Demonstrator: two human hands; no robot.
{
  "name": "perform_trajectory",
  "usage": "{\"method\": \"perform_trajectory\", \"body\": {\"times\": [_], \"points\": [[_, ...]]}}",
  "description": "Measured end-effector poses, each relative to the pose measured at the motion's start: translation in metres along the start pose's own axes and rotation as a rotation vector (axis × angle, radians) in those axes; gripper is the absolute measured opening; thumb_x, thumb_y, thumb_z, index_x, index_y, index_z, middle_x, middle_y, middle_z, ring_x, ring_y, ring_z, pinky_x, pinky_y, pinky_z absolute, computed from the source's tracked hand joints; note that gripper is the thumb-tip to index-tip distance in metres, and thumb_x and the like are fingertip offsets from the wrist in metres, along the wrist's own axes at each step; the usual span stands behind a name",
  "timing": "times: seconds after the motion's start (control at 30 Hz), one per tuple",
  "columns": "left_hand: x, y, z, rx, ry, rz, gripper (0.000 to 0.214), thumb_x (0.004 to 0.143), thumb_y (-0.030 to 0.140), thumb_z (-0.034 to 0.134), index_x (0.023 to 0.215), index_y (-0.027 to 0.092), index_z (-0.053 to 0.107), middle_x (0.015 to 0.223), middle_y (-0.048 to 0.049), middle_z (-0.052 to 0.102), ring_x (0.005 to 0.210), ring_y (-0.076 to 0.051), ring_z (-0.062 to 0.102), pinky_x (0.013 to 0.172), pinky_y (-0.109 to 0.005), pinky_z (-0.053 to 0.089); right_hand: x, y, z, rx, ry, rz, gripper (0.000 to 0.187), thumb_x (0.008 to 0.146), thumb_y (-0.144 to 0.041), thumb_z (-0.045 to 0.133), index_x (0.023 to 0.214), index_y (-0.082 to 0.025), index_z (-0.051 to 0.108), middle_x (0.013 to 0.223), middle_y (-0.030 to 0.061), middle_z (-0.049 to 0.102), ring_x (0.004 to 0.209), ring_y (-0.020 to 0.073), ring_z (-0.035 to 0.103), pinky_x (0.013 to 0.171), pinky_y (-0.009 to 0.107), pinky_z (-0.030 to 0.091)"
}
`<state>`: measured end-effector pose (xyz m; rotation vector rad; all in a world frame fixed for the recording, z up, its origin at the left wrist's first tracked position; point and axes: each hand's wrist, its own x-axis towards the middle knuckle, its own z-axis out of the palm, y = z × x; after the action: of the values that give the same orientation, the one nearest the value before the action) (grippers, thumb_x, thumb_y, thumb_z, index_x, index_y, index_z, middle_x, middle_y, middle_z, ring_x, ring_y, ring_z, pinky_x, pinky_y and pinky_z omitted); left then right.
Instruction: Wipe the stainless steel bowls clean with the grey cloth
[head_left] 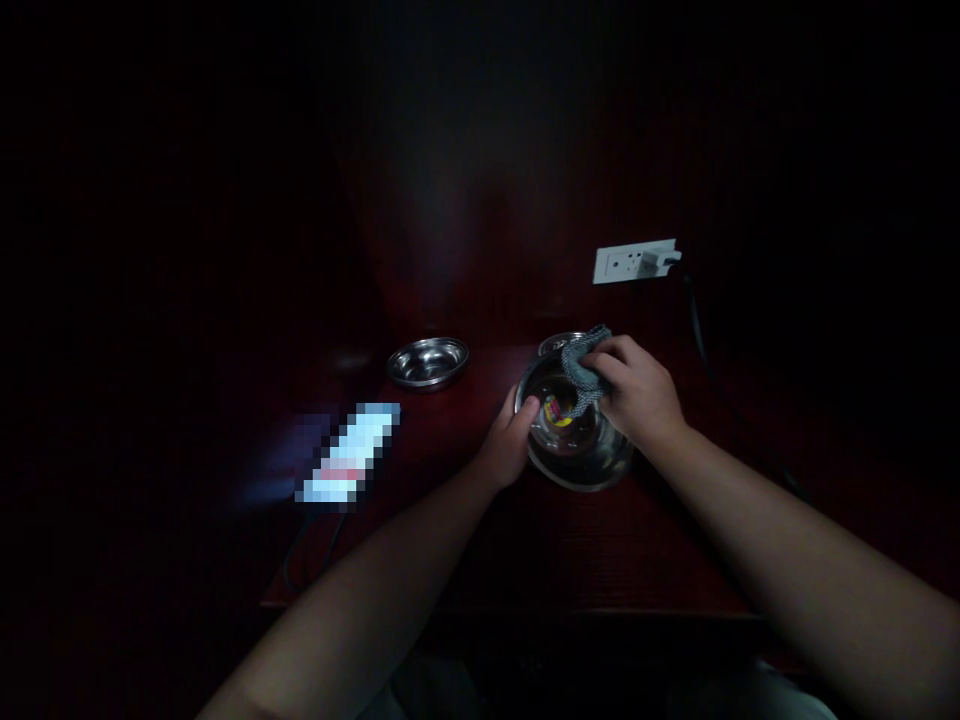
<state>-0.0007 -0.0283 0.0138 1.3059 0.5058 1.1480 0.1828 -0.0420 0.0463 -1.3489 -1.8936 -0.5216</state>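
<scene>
My left hand (508, 438) grips the near-left rim of a shiny steel bowl (592, 462), thumb over the edge. The bowl is tilted toward me and shows a small yellow and red sticker (556, 411) inside. My right hand (637, 392) pinches a grey checked cloth (581, 372) and presses it into the bowl's upper inside. Both hands are closed. The bowl rests on a dark red wooden table (570, 550).
A second steel dish (427, 362) sits to the left. Another steel rim (559, 343) peeks out behind the cloth. A lit phone (351, 455) with a cable lies at the left. A white wall socket (636, 262) holds a plug. The surroundings are very dark.
</scene>
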Motion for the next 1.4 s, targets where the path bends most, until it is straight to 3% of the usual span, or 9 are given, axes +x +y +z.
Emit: {"method": "perform_trajectory", "body": {"times": [0.23, 0.4, 0.6, 0.9, 1.03, 1.23, 1.4], "points": [[0.003, -0.001, 0.0, 0.001, 0.094, -0.058, 0.045, 0.074, 0.021, 0.051, 0.119, 0.015, 0.049, 0.118, -0.0084, 0.059, 0.112, -0.026, 0.051, 0.099, -0.039, 0.036, 0.003, -0.002, 0.01, -0.132, -0.202, -0.022, 0.033, 0.07, -0.008, 0.049, 0.098, -0.02, 0.063, 0.103, 0.0102, 0.058, 0.095, 0.027, 0.052, 0.076, 0.038, 0.044], [0.007, -0.005, -0.004, 0.022, 0.106, -0.047, 0.053, 0.068, 0.017, 0.051, 0.12, 0.016, 0.048, 0.12, -0.0081, 0.057, 0.114, -0.027, 0.05, 0.099, -0.04, 0.037, 0.002, 0.0, 0.013, -0.104, -0.26, 0.028, 0.033, 0.072, -0.014, 0.052, 0.103, -0.018, 0.064, 0.106, 0.0102, 0.06, 0.096, 0.026, 0.055, 0.08, 0.037, 0.045], [0.007, -0.001, -0.004, 0.062, 0.088, -0.015, 0.057, 0.065, 0.014, 0.05, 0.123, 0.017, 0.045, 0.126, -0.0068, 0.054, 0.116, -0.025, 0.048, 0.1, -0.039, 0.036, 0.002, -0.008, 0.008, -0.112, -0.347, 0.064, 0.033, 0.074, -0.017, 0.049, 0.103, -0.017, 0.064, 0.106, 0.0081, 0.065, 0.096, 0.0242, 0.057, 0.082, 0.035, 0.045], [0.008, 0.002, -0.003, 0.115, 0.125, -0.001, 0.061, 0.065, 0.013, 0.049, 0.125, 0.019, 0.044, 0.122, -0.0066, 0.056, 0.114, -0.025, 0.05, 0.098, -0.04, 0.038, 0.001, -0.022, 0.009, -0.163, -0.518, -0.012, 0.028, 0.078, -0.021, 0.046, 0.091, -0.014, 0.069, 0.095, 0.0118, 0.069, 0.099, 0.0256, 0.057, 0.089, 0.035, 0.042], [0.009, 0.001, -0.004, 0.126, 0.175, -0.027, 0.06, 0.066, 0.014, 0.049, 0.126, 0.021, 0.044, 0.119, -0.0055, 0.058, 0.113, -0.025, 0.05, 0.098, -0.042, 0.039, -0.001, -0.023, 0.01, -0.127, -0.584, 0.009, 0.029, 0.078, -0.022, 0.047, 0.096, -0.013, 0.068, 0.099, 0.0136, 0.067, 0.099, 0.025, 0.058, 0.086, 0.034, 0.043], [0.01, -0.002, -0.007, 0.136, 0.196, -0.029, 0.058, 0.07, 0.019, 0.053, 0.127, 0.023, 0.044, 0.118, -0.0054, 0.059, 0.113, -0.024, 0.051, 0.099, -0.042, 0.038, -0.001, -0.024, 0.002, -0.084, -0.706, 0.067, 0.027, 0.078, -0.025, 0.048, 0.094, -0.018, 0.068, 0.088, 0.0108, 0.069, 0.081, 0.0245, 0.063, 0.072, 0.035, 0.045], [0.011, -0.008, -0.012, 0.14, 0.161, 0.035, 0.055, 0.076, 0.025, 0.053, 0.13, 0.021, 0.041, 0.125, -0.0066, 0.055, 0.116, -0.024, 0.049, 0.1, -0.039, 0.037, 0.001, -0.021, -0.004, 0.206, -0.8, 0.031, 0.021, 0.079, -0.024, 0.049, 0.083, -0.02, 0.07, 0.081, 0.005, 0.069, 0.076, 0.0191, 0.062, 0.072, 0.031, 0.044]]}}
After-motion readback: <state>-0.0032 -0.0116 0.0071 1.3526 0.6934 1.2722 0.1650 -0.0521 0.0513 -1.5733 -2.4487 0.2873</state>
